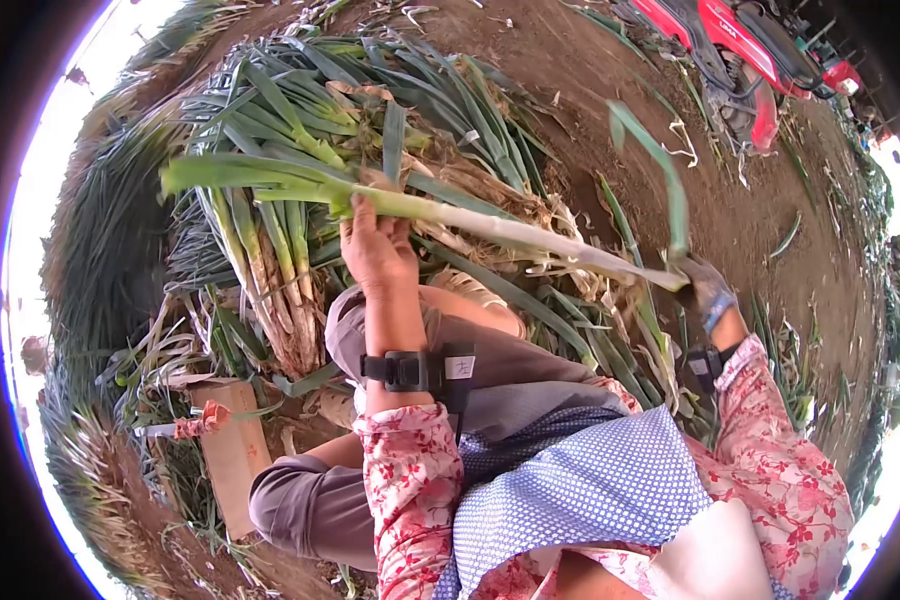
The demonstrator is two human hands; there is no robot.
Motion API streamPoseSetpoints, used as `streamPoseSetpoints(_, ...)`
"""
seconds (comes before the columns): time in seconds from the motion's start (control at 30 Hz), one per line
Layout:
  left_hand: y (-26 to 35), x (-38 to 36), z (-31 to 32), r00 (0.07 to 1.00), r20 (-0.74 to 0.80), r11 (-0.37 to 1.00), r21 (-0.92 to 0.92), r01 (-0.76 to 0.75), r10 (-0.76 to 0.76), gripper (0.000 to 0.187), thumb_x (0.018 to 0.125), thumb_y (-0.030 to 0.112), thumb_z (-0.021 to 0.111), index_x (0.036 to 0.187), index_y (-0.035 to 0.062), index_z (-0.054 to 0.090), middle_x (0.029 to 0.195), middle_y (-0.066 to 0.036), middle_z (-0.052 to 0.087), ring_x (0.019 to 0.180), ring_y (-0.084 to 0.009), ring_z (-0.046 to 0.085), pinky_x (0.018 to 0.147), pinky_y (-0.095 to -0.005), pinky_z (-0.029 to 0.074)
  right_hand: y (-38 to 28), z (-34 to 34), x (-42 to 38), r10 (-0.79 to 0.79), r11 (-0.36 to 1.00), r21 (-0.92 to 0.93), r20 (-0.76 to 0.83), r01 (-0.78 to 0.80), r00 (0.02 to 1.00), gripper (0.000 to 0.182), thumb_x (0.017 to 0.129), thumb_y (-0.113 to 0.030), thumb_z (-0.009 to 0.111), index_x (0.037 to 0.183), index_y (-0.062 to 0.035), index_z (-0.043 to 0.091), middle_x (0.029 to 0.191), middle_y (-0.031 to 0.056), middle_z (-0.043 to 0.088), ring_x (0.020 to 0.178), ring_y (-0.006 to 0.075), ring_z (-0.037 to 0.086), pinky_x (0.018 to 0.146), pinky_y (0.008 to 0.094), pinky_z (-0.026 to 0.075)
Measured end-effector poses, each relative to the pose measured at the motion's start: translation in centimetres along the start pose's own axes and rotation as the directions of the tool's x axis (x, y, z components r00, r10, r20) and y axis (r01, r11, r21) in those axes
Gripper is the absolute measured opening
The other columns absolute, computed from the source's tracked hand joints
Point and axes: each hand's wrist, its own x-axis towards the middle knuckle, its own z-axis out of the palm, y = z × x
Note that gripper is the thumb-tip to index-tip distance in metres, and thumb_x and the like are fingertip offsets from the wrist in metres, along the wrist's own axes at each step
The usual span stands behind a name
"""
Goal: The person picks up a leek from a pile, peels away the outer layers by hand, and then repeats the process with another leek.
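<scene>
A long green onion (530, 237) lies slantwise across the view in front of me, green leaves at upper left and white shaft running down to the right. My left hand (378, 245) is closed around it where green turns to white. At the tapered white end is my right hand (705, 292), in a dark glove, with its fingers closed on a loose green leaf (673, 195) that sticks up and bends over. Beneath the held onion, a large pile of green onions (270, 120) covers the ground by my knees.
Bare soil (590, 90) strewn with leaf scraps stretches beyond the pile. A red machine (735, 45) stands at upper right. At lower left are a wooden board (232, 455) and a handle wrapped in orange (205, 420). Stacked onions (100, 230) line the left side.
</scene>
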Motion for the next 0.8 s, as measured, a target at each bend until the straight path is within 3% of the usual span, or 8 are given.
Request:
streamPoseSetpoints(0.13, -0.8, -2.7, 2.3, 0.999, 0.051, 0.999, 0.04, -0.018, 0.016, 0.025, 0.088, 0.014, 0.052, 0.106, -0.0011, 0.044, 0.095, -0.016, 0.059, 0.083, -0.0285, 0.063, 0.064, -0.0333, 0.056, -0.1, -7.5, -1.1, 0.163, 0.98, 0.172, -0.387, -0.102, 0.908, 0.009, 0.085, -0.015, 0.057, 0.092, -0.0098, 0.06, 0.064, -0.0006, 0.056, 0.048, 0.0081, 0.048, 0.037, 0.0203, 0.038)
streamPoseSetpoints(0.33, -0.6, -2.6, 2.7, 0.982, -0.118, 0.987, 0.072, -0.141, 0.149, 0.022, 0.09, 0.014, 0.049, 0.105, -0.0016, 0.045, 0.092, -0.014, 0.058, 0.082, -0.026, 0.062, 0.068, -0.033, 0.054, 2.2, -17.0, -1.7, 0.174, 0.984, 0.124, -0.492, -0.129, 0.853, 0.007, 0.085, -0.012, 0.057, 0.088, -0.0086, 0.062, 0.067, 0.0003, 0.057, 0.054, 0.0111, 0.053, 0.044, 0.0195, 0.041)
streamPoseSetpoints(0.47, 0.4, -2.0, 1.5, 0.945, -0.228, 0.968, 0.141, -0.206, 0.234, 0.024, 0.089, 0.013, 0.049, 0.106, -0.0037, 0.045, 0.093, -0.014, 0.057, 0.082, -0.0262, 0.061, 0.069, -0.0354, 0.054, 4.2, -19.7, -0.3, 0.099, 0.995, 0.072, -0.603, -0.07, 0.791, 0.014, 0.081, -0.019, 0.061, 0.09, -0.0081, 0.062, 0.077, 0.0056, 0.061, 0.06, 0.0184, 0.055, 0.055, 0.0301, 0.044)
streamPoseSetpoints(0.63, 1.1, -2.6, 1.2, 0.912, -0.263, 0.943, 0.196, -0.27, 0.316, 0.024, 0.091, 0.014, 0.045, 0.108, -0.0036, 0.044, 0.086, -0.013, 0.058, 0.075, -0.0226, 0.061, 0.063, -0.0315, 0.053, 2.9, -20.9, -1.9, 0.052, 0.951, -0.136, -0.816, -0.279, 0.576, 0.026, 0.078, -0.025, 0.063, 0.092, -0.0037, 0.061, 0.082, 0.0099, 0.062, 0.07, 0.024, 0.057, 0.065, 0.0371, 0.046)
streamPoseSetpoints(0.67, 1.6, -3.1, 1.1, 0.905, -0.207, 0.901, 0.316, -0.297, 0.371, 0.026, 0.092, 0.018, 0.044, 0.109, -0.002, 0.044, 0.083, -0.011, 0.058, 0.071, -0.0199, 0.059, 0.058, -0.0278, 0.049, 1.1, -20.5, -3.7, -0.027, 0.885, -0.232, -0.891, -0.404, 0.453, 0.023, 0.078, -0.022, 0.062, 0.09, -0.0025, 0.061, 0.081, 0.0112, 0.063, 0.073, 0.0251, 0.059, 0.066, 0.0371, 0.047)
streamPoseSetpoints(0.7, 2.8, -2.0, 0.7, 0.844, -0.32, 0.894, 0.281, -0.349, 0.43, 0.027, 0.092, 0.022, 0.042, 0.106, -0.0005, 0.048, 0.082, -0.011, 0.059, 0.068, -0.0184, 0.057, 0.055, -0.0255, 0.044, 0.4, -23.0, -6.1, -0.194, 0.398, -0.673, -0.726, -0.623, 0.66, 0.03, 0.078, -0.027, 0.058, 0.094, -0.0021, 0.061, 0.091, 0.0155, 0.062, 0.085, 0.0293, 0.058, 0.073, 0.0394, 0.046)
streamPoseSetpoints(0.73, 4.4, -2.4, 0.8, 0.811, -0.385, 0.882, 0.354, -0.312, 0.441, 0.026, 0.092, 0.023, 0.041, 0.1, -0.0003, 0.05, 0.082, -0.011, 0.059, 0.068, -0.0191, 0.056, 0.058, -0.0257, 0.045, -0.4, -25.3, -8.6, -0.343, -0.289, -0.757, -0.489, -0.586, 0.802, 0.037, 0.078, -0.032, 0.054, 0.098, -0.0016, 0.06, 0.101, 0.0198, 0.06, 0.097, 0.0335, 0.057, 0.081, 0.0418, 0.044)
streamPoseSetpoints(0.8, 4.8, -2.6, 0.7, 0.839, -0.312, 0.875, 0.35, -0.334, 0.445, 0.027, 0.093, 0.024, 0.041, 0.095, -0.0006, 0.052, 0.082, -0.012, 0.06, 0.067, -0.0187, 0.057, 0.051, -0.0224, 0.042, -1.5, -30.2, -12.1, -0.336, -0.426, -0.594, -0.597, -0.682, 0.729, 0.039, 0.079, -0.035, 0.052, 0.101, -0.0039, 0.06, 0.104, 0.0198, 0.059, 0.1, 0.0337, 0.056, 0.083, 0.0416, 0.043)
